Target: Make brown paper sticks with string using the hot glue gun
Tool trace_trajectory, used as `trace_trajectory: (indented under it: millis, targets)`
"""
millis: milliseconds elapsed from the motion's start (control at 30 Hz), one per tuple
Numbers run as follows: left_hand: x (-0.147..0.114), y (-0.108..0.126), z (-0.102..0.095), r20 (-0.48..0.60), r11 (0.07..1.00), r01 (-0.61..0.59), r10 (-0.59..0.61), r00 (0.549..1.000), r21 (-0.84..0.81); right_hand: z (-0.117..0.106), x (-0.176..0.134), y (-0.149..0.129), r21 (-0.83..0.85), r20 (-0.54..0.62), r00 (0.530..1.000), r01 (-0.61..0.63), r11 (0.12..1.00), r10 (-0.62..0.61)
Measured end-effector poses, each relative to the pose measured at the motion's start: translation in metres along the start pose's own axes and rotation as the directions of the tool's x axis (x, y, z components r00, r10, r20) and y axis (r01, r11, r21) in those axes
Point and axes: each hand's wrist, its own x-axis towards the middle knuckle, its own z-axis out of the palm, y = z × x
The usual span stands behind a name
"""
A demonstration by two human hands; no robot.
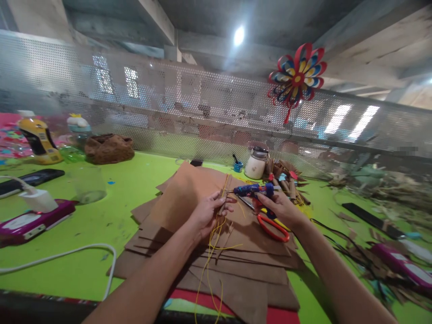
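Left hand [209, 209]: fingers pinched a small brown piece [221, 209] at the fingertips, yellow string [213, 238] trailing below them. Right hand [281, 208]: fingers wrapped around a blue glue gun [251, 190], nozzle pointing at the left fingertips, contact unclear. Red-handled scissors [286, 235] lay just below the right fingers. Stacked brown sheets [249, 247] sat under both hands; white jar [255, 167] stood beyond the right fingers.

Left of the brown stack [243, 276], a hand could cross the desk [124, 193] between clear cup [87, 185] and white cable [114, 257]; yellow strings [212, 245] trail over the stack, a jar [255, 166] blocks behind it.
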Motion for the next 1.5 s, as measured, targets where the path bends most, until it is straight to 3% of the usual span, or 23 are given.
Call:
trace_trajectory:
  millis: [200, 433, 1267, 1500]
  targets:
    - [0.0005, 0.0005, 0.0002, 0.01, 0.999, 0.041, -0.041, 0.999, -0.025, -0.0009, -0.0001, 0.0001, -0.055, -0.021, 1.0, 0.002, 0.998, -0.003]
    - [0.0023, 0.0006, -0.001, 0.021, 0.999, 0.051, -0.051, 0.998, -0.013, -0.0035, 0.0018, 0.0013, -0.173, 0.013, 0.993, 0.115, 0.978, -0.114]
    - [0.0016, -0.0007, -0.0011, 0.03, 0.998, 0.048, -0.049, 0.998, 0.027, -0.0061, 0.0027, 0.0064, -0.224, -0.087, 0.99, 0.088, 0.971, -0.11]
    - [0.0008, -0.0009, 0.0, 0.01, 0.998, 0.05, -0.05, 0.999, 0.024, -0.0048, 0.004, 0.0084, -0.146, -0.108, 0.988, 0.095, 0.985, -0.111]
